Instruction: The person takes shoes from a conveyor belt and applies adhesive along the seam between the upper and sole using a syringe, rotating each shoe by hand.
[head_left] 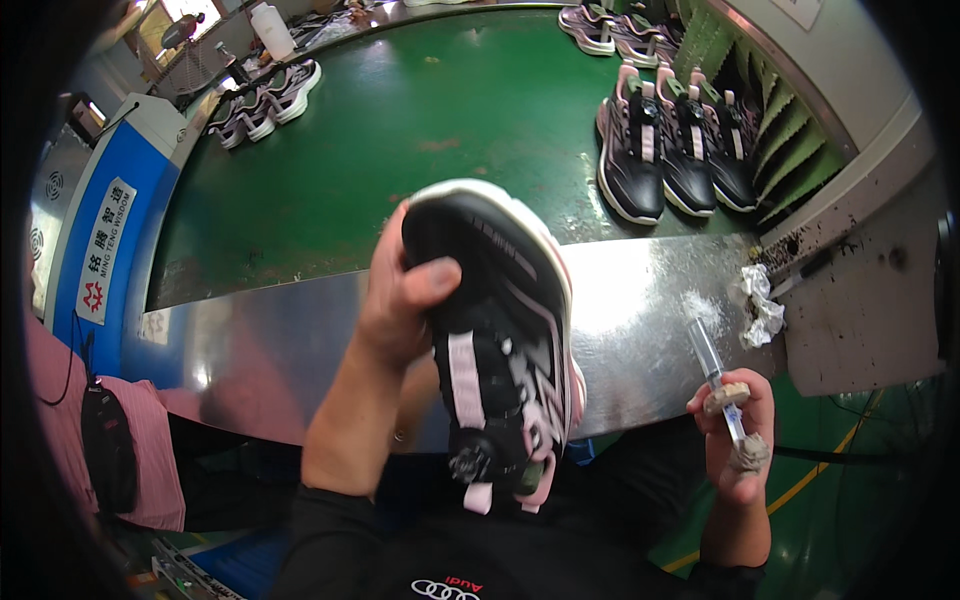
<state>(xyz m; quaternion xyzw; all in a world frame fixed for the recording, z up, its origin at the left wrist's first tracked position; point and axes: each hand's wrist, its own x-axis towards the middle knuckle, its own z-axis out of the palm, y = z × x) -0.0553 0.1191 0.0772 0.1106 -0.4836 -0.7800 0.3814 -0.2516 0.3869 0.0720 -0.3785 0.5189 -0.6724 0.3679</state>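
Observation:
My left hand (400, 295) grips a black sneaker (490, 290) by its forefoot, thumb lying across the upper. The shoe is held up in front of me, toe pointing away and heel toward my body. It has a white sole, pink strap and trim, and a round black dial near the tongue. Off to the right, my right hand (738, 440) is closed around a clear plastic syringe (706, 350) with beige wrapping on its flange and plunger end. The syringe tip points away from me, over the metal ledge and apart from the shoe.
A metal ledge (640, 300) borders the green conveyor belt (400, 130). Several matching sneakers (630, 150) stand at the right, and more shoes (265, 105) at the far left. Crumpled white tissue (762, 305) lies by the right wall. A blue machine housing (130, 210) and a person's pink sleeve (150, 450) are at left.

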